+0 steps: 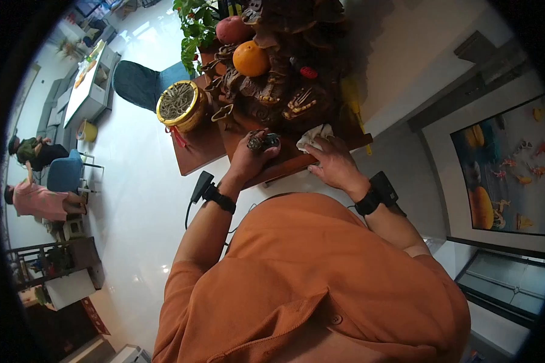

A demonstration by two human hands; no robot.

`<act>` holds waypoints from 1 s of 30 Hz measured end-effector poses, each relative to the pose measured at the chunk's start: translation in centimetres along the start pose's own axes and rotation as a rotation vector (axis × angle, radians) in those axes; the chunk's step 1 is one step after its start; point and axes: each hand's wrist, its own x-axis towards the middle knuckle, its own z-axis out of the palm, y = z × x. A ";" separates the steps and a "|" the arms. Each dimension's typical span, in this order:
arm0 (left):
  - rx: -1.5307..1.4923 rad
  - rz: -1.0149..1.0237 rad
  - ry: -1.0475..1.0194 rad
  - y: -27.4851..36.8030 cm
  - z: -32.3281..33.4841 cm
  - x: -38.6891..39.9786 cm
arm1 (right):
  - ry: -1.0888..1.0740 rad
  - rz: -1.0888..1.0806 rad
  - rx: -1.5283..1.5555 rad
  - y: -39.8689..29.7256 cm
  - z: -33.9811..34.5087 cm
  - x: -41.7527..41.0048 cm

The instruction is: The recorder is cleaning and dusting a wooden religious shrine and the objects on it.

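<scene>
My left hand (250,156) is closed around a small dark ornament (263,141) near the front edge of a reddish-brown wooden table (290,166). To its right, my right hand (337,164) has its fingers on a crumpled white cloth (314,137), close to the same edge. Behind both hands stands a large dark carved wooden sculpture (279,86). An orange fruit (251,58) and a reddish round fruit (235,30) rest on or against it. What the ornament depicts is too small to tell.
A gold-rimmed pot (178,105) with a red ribbon stands on the lower wooden surface at left. A yellow-handled tool (354,106) lies by the table's right side. A dark blue chair (136,85) stands behind. Two people (43,195) are at the far left.
</scene>
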 end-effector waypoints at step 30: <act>0.231 0.075 0.047 -1.0 -3.7 -0.5 | -0.279 -0.052 0.132 -6.5 0.5 4.2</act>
